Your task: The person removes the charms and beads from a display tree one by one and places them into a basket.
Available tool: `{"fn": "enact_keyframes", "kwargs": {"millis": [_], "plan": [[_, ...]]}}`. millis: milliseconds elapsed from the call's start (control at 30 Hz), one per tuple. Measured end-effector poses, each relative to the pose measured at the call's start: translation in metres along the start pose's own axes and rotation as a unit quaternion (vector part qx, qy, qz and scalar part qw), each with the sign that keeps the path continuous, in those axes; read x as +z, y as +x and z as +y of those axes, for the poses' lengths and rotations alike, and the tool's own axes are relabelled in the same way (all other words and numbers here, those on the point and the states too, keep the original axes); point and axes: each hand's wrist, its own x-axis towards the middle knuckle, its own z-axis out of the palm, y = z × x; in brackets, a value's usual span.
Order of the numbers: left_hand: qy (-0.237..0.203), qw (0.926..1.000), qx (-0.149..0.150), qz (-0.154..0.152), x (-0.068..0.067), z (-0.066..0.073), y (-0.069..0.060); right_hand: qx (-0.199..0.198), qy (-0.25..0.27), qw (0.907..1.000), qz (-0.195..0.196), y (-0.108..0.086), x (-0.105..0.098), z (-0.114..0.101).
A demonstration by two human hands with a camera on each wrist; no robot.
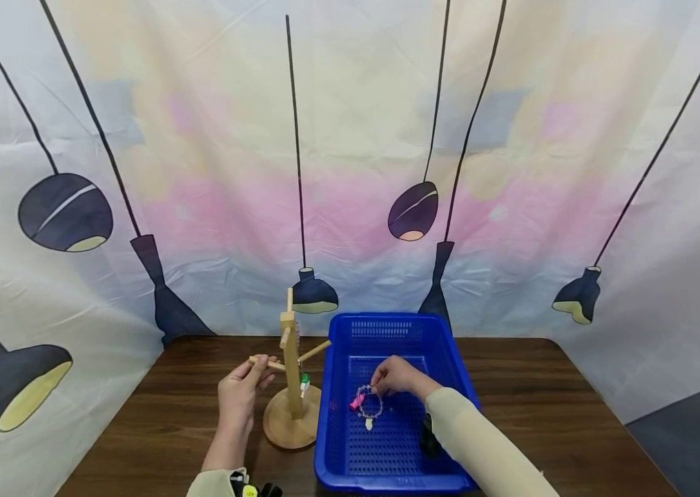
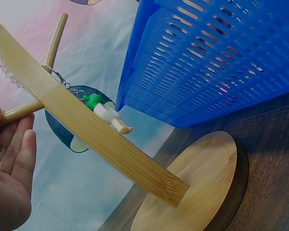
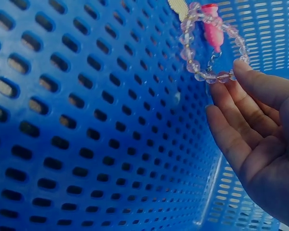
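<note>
Inside the blue basket, my right hand [image 1: 401, 377] pinches a beaded bracelet [image 3: 187, 47] of clear pinkish beads between thumb and fingers. A pale yellow charm [image 1: 369, 424] hangs from the bracelet. Close by in the basket is a pink keychain [image 3: 213, 30] with a short chain. My left hand [image 1: 243, 395] grips one peg [image 2: 20, 112] of a wooden stand [image 1: 293, 373] with a round base. From another peg of the stand hangs a keychain [image 2: 105, 111] with a green and white figure. A string of clear beads [image 2: 8, 73] shows behind the post.
The blue basket [image 1: 324, 442] stands right beside the stand on a brown wooden table [image 1: 511, 386]. Behind the table hangs a cloth [image 1: 362, 138] printed with lamps.
</note>
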Motion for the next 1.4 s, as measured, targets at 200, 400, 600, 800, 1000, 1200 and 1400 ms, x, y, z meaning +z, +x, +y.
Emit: {"fn": "enact_keyframes", "kwargs": {"millis": [200, 400, 600, 800, 1000, 1200, 1400], "plan": [[-0.005, 1.0000, -0.007, 0.001, 0.000, 0.001, 0.002, 0.010, -0.002, 0.9999, 0.013, 0.003, 0.001, 0.004], [-0.001, 1.0000, -0.003, 0.003, -0.001, -0.001, 0.002, 0.018, -0.004, 0.9994, 0.028, 0.005, 0.004, 0.005], [0.010, 0.9999, 0.013, 0.002, -0.001, -0.003, 0.001, 0.030, -0.006, 0.9986, 0.042, 0.006, 0.006, 0.007], [0.013, 0.9999, 0.007, 0.006, -0.001, -0.002, 0.002, 0.028, -0.015, 0.9975, 0.063, 0.009, 0.011, 0.010], [0.005, 0.9999, -0.006, 0.008, -0.001, -0.001, 0.001, 0.024, -0.026, 0.9971, 0.068, 0.010, 0.014, 0.013], [-0.005, 0.9999, -0.011, 0.007, -0.001, 0.000, 0.000, 0.019, -0.035, 0.9966, 0.073, 0.010, 0.014, 0.014], [-0.003, 1.0000, -0.002, 0.000, 0.000, -0.002, 0.000, 0.025, -0.044, 0.9955, 0.080, 0.009, 0.016, 0.014]]}}
